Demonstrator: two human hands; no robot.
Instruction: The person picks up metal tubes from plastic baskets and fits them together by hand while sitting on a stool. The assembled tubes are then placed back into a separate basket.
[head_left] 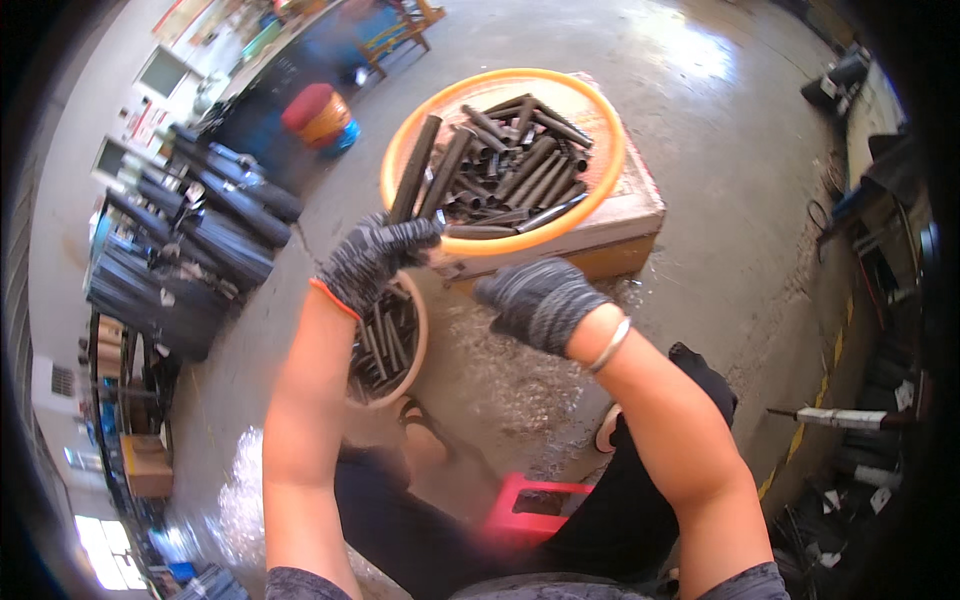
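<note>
My left hand (375,258), in a dark grey knit glove with an orange cuff, is closed at the near left rim of an orange round basket (612,150). Out of its grip a long black tube (414,170) sticks up at a tilt. A second black tube (447,172) leans close beside it; whether the hand grips this one too is unclear. Many short black tubes (540,165) lie jumbled in the basket. My right hand (542,303), in a matching glove, hovers nearer to me than the basket, fingers curled in; anything inside them is hidden.
The basket rests on a box (630,215). Below my left hand stands another round basket (421,345) with dark tubes. A pink-red plastic stool (512,515) shows between my legs. Stacked black rolls (210,220) stand at left, a colourful bucket (322,120) farther back, dark items along the right.
</note>
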